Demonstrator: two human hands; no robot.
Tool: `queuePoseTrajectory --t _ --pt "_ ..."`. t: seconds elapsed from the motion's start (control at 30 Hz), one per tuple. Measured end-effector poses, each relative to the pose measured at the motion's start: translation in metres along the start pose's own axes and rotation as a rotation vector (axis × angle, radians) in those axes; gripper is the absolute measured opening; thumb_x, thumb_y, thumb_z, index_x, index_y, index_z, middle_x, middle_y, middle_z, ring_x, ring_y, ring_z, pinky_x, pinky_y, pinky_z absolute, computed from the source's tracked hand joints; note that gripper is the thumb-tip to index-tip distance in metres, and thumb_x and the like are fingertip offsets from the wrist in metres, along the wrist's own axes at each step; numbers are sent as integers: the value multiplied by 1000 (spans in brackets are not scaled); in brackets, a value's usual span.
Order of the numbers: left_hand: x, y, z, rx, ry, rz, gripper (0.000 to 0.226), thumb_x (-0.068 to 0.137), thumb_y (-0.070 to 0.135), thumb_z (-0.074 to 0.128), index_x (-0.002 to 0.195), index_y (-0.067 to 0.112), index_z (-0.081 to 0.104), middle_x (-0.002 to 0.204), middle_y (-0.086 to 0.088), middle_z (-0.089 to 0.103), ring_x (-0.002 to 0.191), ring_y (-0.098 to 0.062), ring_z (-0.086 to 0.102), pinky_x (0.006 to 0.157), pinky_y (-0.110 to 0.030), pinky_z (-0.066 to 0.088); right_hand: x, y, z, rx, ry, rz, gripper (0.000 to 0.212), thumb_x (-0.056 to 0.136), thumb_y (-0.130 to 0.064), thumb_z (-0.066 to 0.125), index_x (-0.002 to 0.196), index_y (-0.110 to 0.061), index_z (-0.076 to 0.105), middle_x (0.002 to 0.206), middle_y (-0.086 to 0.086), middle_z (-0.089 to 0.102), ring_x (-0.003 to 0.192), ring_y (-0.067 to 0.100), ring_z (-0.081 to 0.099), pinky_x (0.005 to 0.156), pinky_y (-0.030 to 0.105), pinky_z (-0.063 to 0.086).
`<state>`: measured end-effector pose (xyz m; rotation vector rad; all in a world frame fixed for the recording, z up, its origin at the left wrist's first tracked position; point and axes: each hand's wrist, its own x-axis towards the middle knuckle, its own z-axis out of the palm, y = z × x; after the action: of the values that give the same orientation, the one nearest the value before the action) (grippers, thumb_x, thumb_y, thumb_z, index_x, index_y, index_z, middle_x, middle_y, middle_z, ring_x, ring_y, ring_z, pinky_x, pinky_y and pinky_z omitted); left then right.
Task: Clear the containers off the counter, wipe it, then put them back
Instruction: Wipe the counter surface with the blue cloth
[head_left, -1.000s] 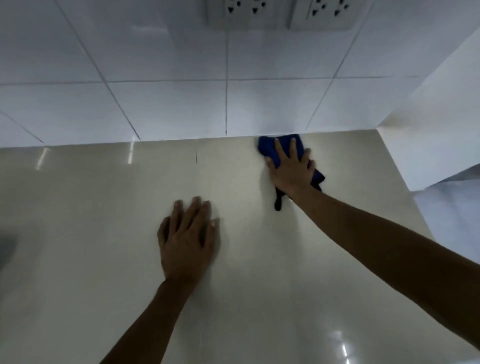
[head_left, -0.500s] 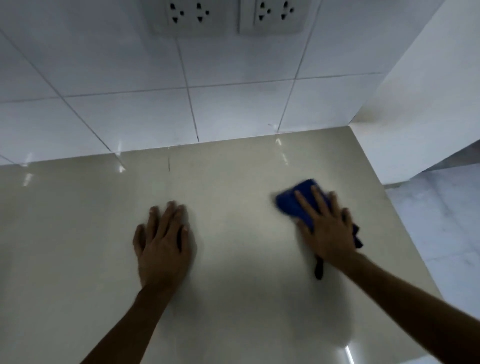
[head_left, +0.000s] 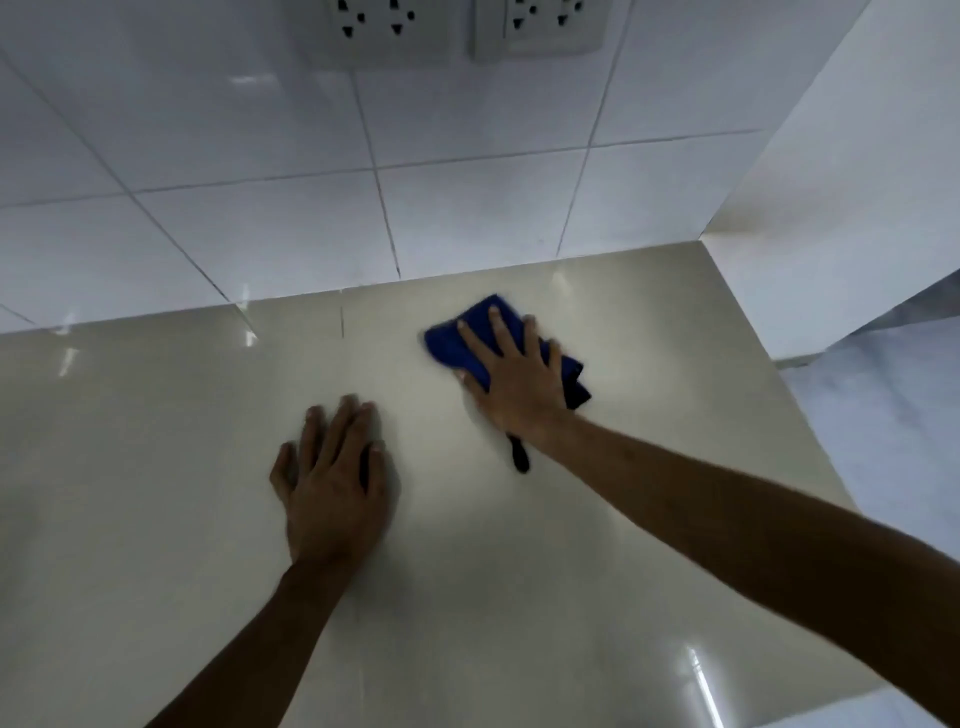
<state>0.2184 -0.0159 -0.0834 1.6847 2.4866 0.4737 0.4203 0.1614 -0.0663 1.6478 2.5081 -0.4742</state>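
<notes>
A folded blue cloth (head_left: 470, 335) lies on the glossy beige counter (head_left: 156, 493), a short way in front of the tiled back wall. My right hand (head_left: 511, 379) presses flat on top of it with fingers spread, covering most of it; a dark corner of the cloth sticks out below the wrist. My left hand (head_left: 335, 483) rests palm down on the bare counter, left of and nearer than the cloth, holding nothing. No containers are in view.
White wall tiles (head_left: 270, 234) rise behind the counter, with two power sockets (head_left: 452, 26) at the top. A white wall panel (head_left: 841, 197) closes the right side. The counter's right edge drops to a pale floor (head_left: 893, 441).
My right hand slid the cloth from the back wall toward me and right, then back away toward the wall and leftward. My left hand has stayed planted.
</notes>
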Motion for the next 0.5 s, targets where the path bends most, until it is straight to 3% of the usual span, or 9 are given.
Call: queuePoseTrajectory --t 0.1,0.17,0.33,0.5 --pt "0 -4 1 1 19 32 55 109 45 38 162 36 48 174 12 39 167 -23 24 130 -55 19 -75 8 21 -81 28 -190 68 103 -70 26 162 -52 -1 176 -7 -2 160 38 9 122 67 19" --pt "0 -8 2 -5 29 64 51 108 43 42 158 37 53 170 14 45 165 -24 29 129 -56 22 -111 39 23 -111 44 -216 67 102 -73 25 161 -55 -3 176 -11 -3 161 33 10 122 65 22" --pt "-4 -15 -1 -51 42 124 45 104 36 54 147 38 65 160 19 57 155 -13 46 127 -58 23 -109 95 3 -91 24 95 70 97 -79 21 160 -57 -1 176 -7 8 154 44 22 112 67 36" --pt "1 -22 -21 -116 -114 131 48 102 33 55 148 42 64 162 22 52 153 -10 46 126 -53 25 -64 34 16 -10 0 279 70 96 -78 16 157 -58 -13 175 -5 -14 156 51 -3 117 77 14"
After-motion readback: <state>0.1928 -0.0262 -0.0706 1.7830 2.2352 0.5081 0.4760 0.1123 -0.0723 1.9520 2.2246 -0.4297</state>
